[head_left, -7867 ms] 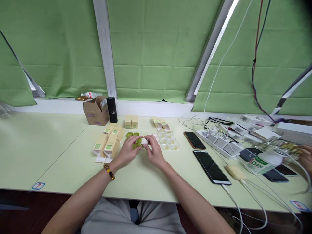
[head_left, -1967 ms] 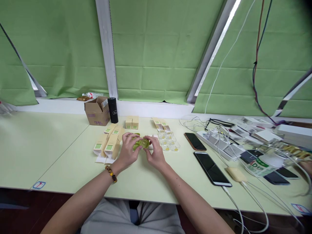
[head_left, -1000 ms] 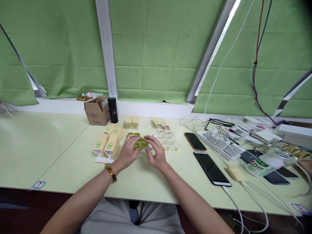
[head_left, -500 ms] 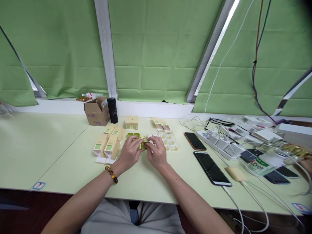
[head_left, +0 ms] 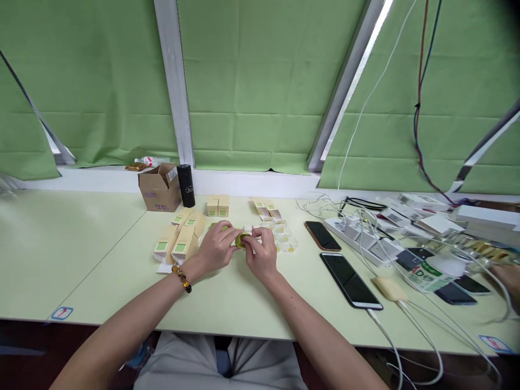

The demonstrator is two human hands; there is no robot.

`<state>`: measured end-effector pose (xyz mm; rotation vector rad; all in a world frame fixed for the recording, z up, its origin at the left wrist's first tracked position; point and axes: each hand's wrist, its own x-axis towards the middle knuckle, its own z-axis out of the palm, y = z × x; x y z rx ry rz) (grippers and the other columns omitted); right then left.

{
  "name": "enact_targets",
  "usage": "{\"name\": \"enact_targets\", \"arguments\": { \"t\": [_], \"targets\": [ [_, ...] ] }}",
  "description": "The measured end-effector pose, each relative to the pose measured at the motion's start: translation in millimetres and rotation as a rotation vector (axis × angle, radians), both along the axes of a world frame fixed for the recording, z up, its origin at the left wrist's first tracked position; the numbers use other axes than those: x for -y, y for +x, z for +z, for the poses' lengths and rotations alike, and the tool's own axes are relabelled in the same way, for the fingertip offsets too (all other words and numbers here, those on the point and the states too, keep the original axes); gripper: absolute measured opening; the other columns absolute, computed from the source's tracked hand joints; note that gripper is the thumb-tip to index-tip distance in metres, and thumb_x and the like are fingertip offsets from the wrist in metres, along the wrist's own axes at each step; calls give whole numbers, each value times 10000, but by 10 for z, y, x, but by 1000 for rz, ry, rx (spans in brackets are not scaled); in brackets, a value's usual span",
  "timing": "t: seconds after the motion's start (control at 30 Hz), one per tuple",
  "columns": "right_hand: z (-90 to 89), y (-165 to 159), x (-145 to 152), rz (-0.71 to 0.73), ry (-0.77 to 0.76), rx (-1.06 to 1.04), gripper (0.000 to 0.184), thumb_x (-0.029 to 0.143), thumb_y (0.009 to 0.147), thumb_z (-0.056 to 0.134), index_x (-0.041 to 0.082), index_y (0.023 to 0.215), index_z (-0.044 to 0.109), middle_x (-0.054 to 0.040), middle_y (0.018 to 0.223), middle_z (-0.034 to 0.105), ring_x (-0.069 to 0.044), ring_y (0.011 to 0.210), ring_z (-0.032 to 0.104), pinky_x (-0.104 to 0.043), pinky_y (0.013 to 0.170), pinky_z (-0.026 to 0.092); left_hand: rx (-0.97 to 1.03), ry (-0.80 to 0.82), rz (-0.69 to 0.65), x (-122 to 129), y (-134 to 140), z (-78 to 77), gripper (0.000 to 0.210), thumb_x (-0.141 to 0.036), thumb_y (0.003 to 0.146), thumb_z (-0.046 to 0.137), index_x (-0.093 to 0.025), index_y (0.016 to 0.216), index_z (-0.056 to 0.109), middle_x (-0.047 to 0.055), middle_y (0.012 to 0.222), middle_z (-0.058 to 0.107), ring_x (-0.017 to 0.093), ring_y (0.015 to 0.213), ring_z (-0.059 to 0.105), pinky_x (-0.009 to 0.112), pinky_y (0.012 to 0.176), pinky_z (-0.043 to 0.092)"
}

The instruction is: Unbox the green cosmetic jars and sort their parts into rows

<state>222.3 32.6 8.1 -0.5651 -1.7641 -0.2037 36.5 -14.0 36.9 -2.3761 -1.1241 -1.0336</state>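
Above the table's middle, my left hand [head_left: 218, 248] and my right hand [head_left: 262, 255] pinch a small green cup-like piece [head_left: 240, 240] between their fingertips. Its exact kind is too small to make out. Behind my left hand, other green pieces [head_left: 225, 226] are partly hidden. Several clear plastic containers [head_left: 286, 241] with yellow spots lie just beyond my right hand. To the left of my left hand are several cream cartons [head_left: 184, 242] with green square labels, their flaps open toward me.
Two cream boxes [head_left: 218, 207] and opened cartons [head_left: 266, 208] stand farther back. A cardboard box [head_left: 160, 189] and black bottle [head_left: 186, 186] are at back left. On the right lie phones [head_left: 351, 280], a power strip [head_left: 359, 238], cables and a white bottle [head_left: 434, 273]. Another person's hand [head_left: 507, 281] shows far right.
Both hands keep hold of the green piece, which looks turned a little. My left hand and wrist have shifted slightly left. The whole view has moved a little.
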Motion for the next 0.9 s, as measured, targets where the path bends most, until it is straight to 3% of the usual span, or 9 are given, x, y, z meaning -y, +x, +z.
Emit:
{"name": "enact_targets", "arguments": {
  "t": [0.3, 0.9],
  "targets": [
    [-46, -16, -1, -13, 32, 41, 198, 75, 933, 599, 219, 917, 735, -60, 897, 499, -209, 880, 473, -327, 727, 437, 95, 36, 19, 46, -16, -171, 486, -137, 938, 622, -201, 1418, 585, 135, 1218, 728, 330, 1172, 593, 547, 980, 517],
    [-7, -6, 56, -28, 214, 76, 194, 62, 935, 592, 203, 878, 712, -46, 764, 514, -191, 770, 453, -318, 671, 383, 126, 125, 60, 143, 8, -163, 511, -116, 928, 644, -184, 1427, 555, 127, 1155, 738, 319, 1130, 582, 545, 960, 556]
  ]
}}
